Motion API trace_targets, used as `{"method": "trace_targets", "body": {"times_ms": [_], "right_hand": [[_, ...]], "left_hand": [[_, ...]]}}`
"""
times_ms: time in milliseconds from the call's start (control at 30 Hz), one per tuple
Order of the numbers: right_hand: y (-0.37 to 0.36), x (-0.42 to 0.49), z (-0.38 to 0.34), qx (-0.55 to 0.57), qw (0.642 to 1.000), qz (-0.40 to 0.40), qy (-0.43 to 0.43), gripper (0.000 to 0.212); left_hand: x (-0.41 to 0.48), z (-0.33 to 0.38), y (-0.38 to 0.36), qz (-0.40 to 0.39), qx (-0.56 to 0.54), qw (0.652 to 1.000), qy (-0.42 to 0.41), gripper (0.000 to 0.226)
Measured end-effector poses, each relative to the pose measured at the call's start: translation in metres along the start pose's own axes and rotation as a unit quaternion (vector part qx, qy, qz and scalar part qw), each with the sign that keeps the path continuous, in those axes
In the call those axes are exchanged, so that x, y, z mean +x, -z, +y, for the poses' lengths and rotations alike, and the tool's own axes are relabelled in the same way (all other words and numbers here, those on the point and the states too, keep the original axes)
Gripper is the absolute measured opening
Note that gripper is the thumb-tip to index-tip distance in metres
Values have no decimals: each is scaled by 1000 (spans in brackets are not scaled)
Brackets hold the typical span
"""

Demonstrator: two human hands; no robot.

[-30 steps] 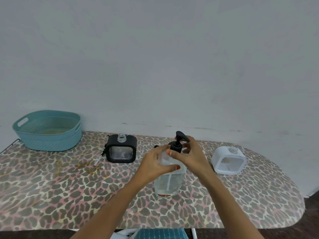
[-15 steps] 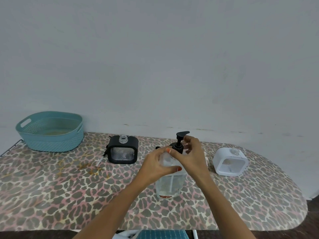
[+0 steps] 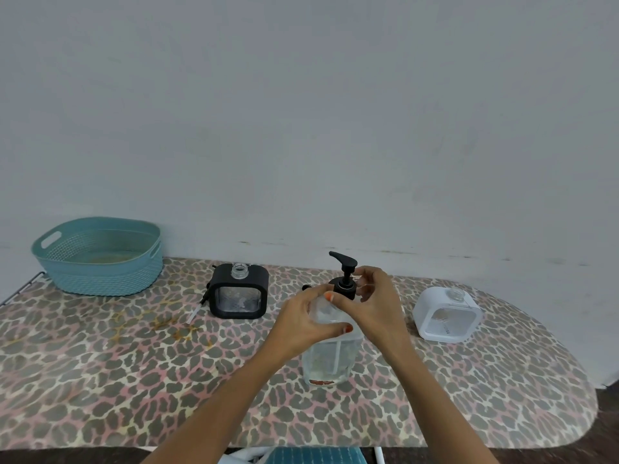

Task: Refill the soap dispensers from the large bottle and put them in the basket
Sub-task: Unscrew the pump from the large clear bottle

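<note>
Bottle (image 3: 330, 349) stands upright mid-table, long axis vertical, with the pump (image 3: 345, 279) directly above the body. Left hand (image 3: 301, 324) clasps the shoulder; right hand (image 3: 376, 303) pinches the pump collar, so it likely unscrews straight up. Both dispensers (image 3: 239, 291) (image 3: 447, 314) sit uncapped either side; basket (image 3: 97, 257) is far left.

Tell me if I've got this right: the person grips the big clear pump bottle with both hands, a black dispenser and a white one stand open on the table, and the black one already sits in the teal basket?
Not quite. The head view shows the black dispenser standing on the table, right of the teal basket, not in it. The rest holds: the left hand and right hand grip the pump bottle, and the white dispenser stands open.
</note>
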State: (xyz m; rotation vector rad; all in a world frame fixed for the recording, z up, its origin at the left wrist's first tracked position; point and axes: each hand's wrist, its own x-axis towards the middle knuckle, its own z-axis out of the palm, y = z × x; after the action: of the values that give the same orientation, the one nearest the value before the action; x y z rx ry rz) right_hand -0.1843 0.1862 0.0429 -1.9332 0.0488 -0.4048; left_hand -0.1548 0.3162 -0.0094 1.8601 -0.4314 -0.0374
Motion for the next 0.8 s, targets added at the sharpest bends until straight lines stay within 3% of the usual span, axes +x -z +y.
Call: {"method": "trace_targets", "body": {"times_ms": [133, 233, 300, 400, 500, 700, 800], "right_hand": [[5, -1, -1, 40, 999, -2, -14, 38], [9, -3, -4, 81, 995, -58, -31, 36], [9, -3, -5, 48, 996, -77, -28, 37], [3, -2, -2, -14, 1000, -27, -7, 42], [3, -2, -3, -14, 1000, 2, -1, 35], [7, -2, -6, 12, 997, -67, -28, 41], [4, -1, -6, -38, 999, -38, -4, 41]], "left_hand": [[0, -1, 0, 6, -15, 1000, 14, 76], [-1, 2, 0, 4, -6, 1000, 11, 64], [-1, 4, 1, 2, -5, 1000, 13, 62], [-1, 2, 0, 0, 0, 1000, 8, 72], [-1, 0, 0, 5, -5, 1000, 18, 80], [-2, 1, 0, 3, -14, 1000, 18, 76], [-2, 2, 0, 2, -13, 1000, 13, 68]]}}
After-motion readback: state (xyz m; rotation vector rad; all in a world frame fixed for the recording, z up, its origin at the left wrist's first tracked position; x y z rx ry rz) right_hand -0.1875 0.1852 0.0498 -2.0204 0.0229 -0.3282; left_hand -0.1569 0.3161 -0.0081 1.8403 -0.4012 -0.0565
